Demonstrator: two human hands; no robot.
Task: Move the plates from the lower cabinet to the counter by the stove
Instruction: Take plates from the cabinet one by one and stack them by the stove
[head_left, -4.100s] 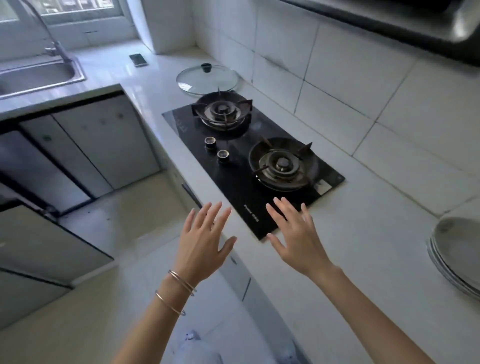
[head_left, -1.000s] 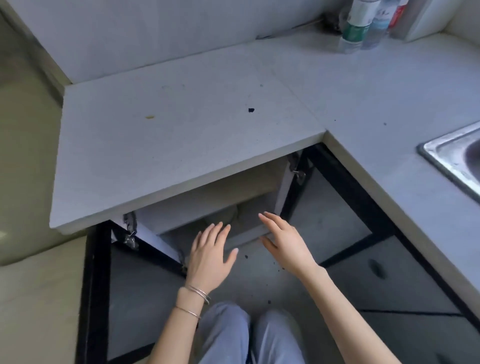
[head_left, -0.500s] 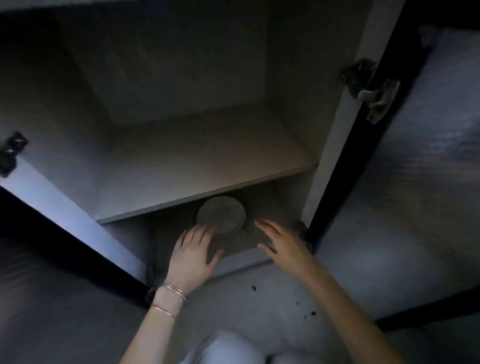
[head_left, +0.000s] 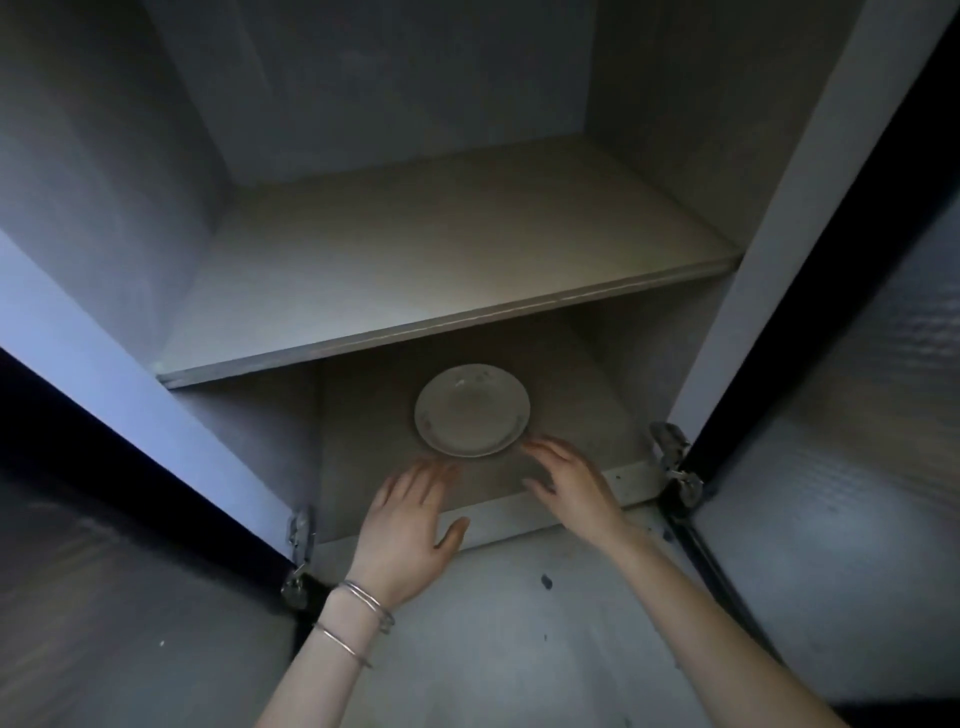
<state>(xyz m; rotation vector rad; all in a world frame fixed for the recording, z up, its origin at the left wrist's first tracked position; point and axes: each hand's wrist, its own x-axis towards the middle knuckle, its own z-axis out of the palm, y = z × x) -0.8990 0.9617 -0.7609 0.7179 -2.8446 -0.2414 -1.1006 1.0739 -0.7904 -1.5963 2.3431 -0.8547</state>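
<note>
A white plate (head_left: 471, 409) with a faint pattern lies flat on the bottom floor of the open lower cabinet (head_left: 561, 501), under the shelf. It may be a small stack; the dim light hides that. My left hand (head_left: 410, 525), with bangles at the wrist, hovers fingers spread just in front of the plate's near left edge. My right hand (head_left: 569, 483) reaches in with fingers apart, its fingertips close to the plate's near right rim. Neither hand holds anything.
A bare middle shelf (head_left: 441, 270) overhangs the plate from above. Both cabinet doors stand open, the left door (head_left: 104, 332) and the right door (head_left: 779, 260), with metal hinges (head_left: 675, 457) at the lower corners. Speckled floor (head_left: 519, 649) lies below my arms.
I turned from the stove counter, crouched at the open cabinet, and my view moved closer. Both hands have advanced toward the plate on the bottom floor.
</note>
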